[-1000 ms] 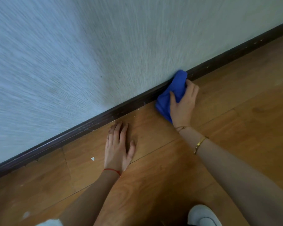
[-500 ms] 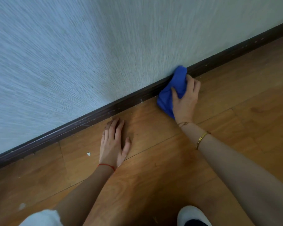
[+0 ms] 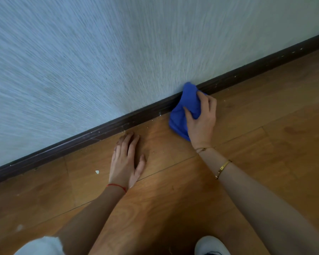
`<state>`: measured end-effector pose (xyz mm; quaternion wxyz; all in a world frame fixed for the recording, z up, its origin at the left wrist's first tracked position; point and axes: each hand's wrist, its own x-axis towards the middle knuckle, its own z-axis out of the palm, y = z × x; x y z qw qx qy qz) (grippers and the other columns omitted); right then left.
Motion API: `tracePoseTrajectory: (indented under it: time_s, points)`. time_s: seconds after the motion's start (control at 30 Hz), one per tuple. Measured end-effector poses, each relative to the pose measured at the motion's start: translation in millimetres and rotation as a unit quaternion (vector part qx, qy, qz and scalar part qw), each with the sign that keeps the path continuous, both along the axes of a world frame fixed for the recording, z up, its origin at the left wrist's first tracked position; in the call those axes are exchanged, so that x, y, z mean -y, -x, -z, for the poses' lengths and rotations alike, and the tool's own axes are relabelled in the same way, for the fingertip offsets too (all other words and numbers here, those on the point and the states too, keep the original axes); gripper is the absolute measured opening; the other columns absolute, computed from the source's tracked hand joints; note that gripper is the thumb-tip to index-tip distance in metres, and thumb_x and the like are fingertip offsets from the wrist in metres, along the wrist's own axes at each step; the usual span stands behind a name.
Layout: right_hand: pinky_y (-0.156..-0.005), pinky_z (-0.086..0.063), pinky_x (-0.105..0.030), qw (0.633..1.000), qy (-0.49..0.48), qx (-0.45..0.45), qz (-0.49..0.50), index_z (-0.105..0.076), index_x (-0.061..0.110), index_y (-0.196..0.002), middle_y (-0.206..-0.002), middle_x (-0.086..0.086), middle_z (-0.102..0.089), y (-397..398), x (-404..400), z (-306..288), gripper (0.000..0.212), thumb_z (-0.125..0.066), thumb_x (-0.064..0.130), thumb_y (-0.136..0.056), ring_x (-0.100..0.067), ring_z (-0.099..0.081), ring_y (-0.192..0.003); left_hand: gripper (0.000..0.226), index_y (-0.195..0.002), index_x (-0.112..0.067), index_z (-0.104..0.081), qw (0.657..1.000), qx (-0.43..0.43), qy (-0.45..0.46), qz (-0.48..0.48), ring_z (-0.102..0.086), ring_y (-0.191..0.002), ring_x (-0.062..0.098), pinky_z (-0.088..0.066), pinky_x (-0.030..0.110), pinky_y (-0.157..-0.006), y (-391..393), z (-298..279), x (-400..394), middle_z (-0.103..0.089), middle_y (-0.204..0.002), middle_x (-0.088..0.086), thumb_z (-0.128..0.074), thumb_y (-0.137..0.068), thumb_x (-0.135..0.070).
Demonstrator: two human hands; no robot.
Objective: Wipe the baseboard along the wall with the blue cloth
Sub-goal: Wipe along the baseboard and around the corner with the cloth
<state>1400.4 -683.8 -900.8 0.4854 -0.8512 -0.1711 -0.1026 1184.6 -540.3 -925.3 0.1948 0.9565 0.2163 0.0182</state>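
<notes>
My right hand (image 3: 201, 116) pins the cloth (image 3: 184, 109) against the baseboard (image 3: 103, 129). Left of that grip, my left hand (image 3: 126, 161) lies flat on the floor (image 3: 265, 126), just before the baseboard.

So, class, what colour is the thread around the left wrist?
Red: the thread circles the left wrist, clearest in the head view.

Soft, even daylight-like light, moderately bright, no hard glare. The wall (image 3: 99, 61) reads bluish at left, greyer toward the right, its texture smeared into radial streaks. Wide-angle bend: the baseboard (image 3: 81, 140) bows. The floor (image 3: 265, 126) darkens toward the bottom edge, with soft shadow under the left hand (image 3: 126, 161). Centre fairly sharp; the white shapes at the bottom edge are blurred.
</notes>
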Motion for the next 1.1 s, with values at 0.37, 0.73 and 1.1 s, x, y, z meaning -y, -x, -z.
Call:
tracePoseTrajectory:
  time_s: [0.37, 0.73, 1.1]
  points:
    - [-0.092, -0.049, -0.023, 0.997, 0.011, -0.017, -0.070, -0.053, 0.008, -0.129, -0.123, -0.012, -0.047, 26.0, -22.2, -2.2, 0.050, -0.074, 0.012, -0.084, -0.019, -0.054, -0.110, 0.061, -0.149, -0.012, -0.043, 1.000, 0.016, -0.022, -0.003, -0.041, -0.138, 0.029, -0.038, 0.050, -0.111, -1.3, 2.5, 0.2, -0.039, -0.154, 0.008, -0.049, -0.095, -0.041]
    - [-0.094, -0.045, -0.024, 0.998, 0.041, 0.007, -0.045, -0.053, 0.007, -0.130, -0.124, -0.013, -0.047, 26.4, -19.9, 1.1, 0.048, -0.071, 0.017, -0.087, -0.021, -0.053, -0.110, 0.061, -0.149, -0.013, -0.043, 0.999, 0.026, -0.027, -0.001, -0.035, -0.144, 0.026, -0.028, 0.045, -0.119, -2.2, 2.2, 0.4, -0.038, -0.155, 0.007, -0.049, -0.096, -0.041]
    - [-0.102, -0.041, -0.018, 0.998, -0.017, -0.010, 0.065, -0.055, 0.001, -0.124, -0.122, -0.016, -0.050, -16.2, 0.0, -4.1, 0.042, -0.069, 0.009, -0.086, -0.024, -0.054, -0.115, 0.061, -0.148, -0.011, -0.044, 0.999, 0.019, -0.033, 0.001, -0.038, -0.141, 0.029, -0.035, 0.049, -0.114, -2.5, 1.4, -0.5, -0.039, -0.153, 0.009, -0.049, -0.096, -0.041]
